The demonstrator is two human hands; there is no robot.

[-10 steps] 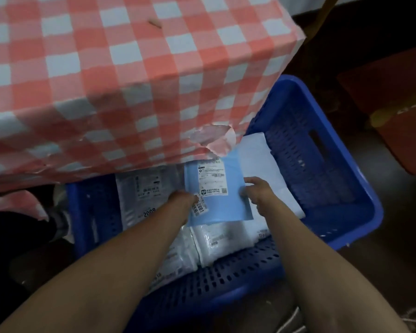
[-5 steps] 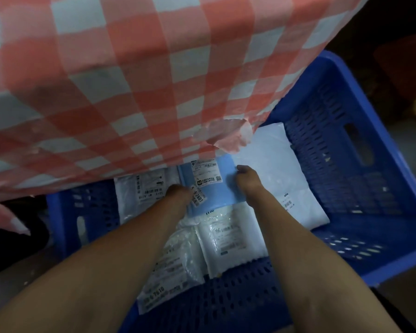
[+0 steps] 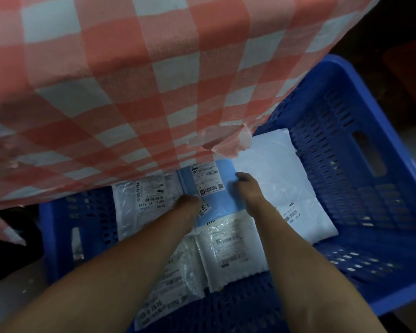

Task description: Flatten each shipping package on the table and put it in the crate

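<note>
Two hands: both reach down into the blue crate [image 3: 360, 164], bare forearms passing over the crate's near wall.
Left hand [image 3: 186, 204]: at the crate's middle, fingers bent down onto the left side of the blue package [image 3: 222, 203], gripping it beside a loose label strip; the fingertips themselves are hidden.
Right hand [image 3: 246, 186]: also at the crate's middle, fingers curled tight on the package's right edge, holding it.
Blue package: flat, inside the crate toward its far wall, held between the two hands; a white shipping label [image 3: 207, 179] faces up on it.
White padded package [image 3: 274, 169]: lying flat in the crate's right half, partly under the blue one.
Labelled white package [image 3: 149, 191]: flat in the crate's far left part, barcodes up.
Clear-wrapped package [image 3: 228, 248]: at the crate's near middle, between the forearms, its far edge under the blue package.
Fourth white package [image 3: 168, 294]: against the crate's near wall, under the left forearm, printed digits showing.
Checked tablecloth [image 3: 130, 80]: red and white, hanging over the crate's far side and hiding its far wall; a torn flap [image 3: 226, 143] dangles just above the padded package.
Handle slot [image 3: 370, 155]: cut in the crate's right wall.
</note>
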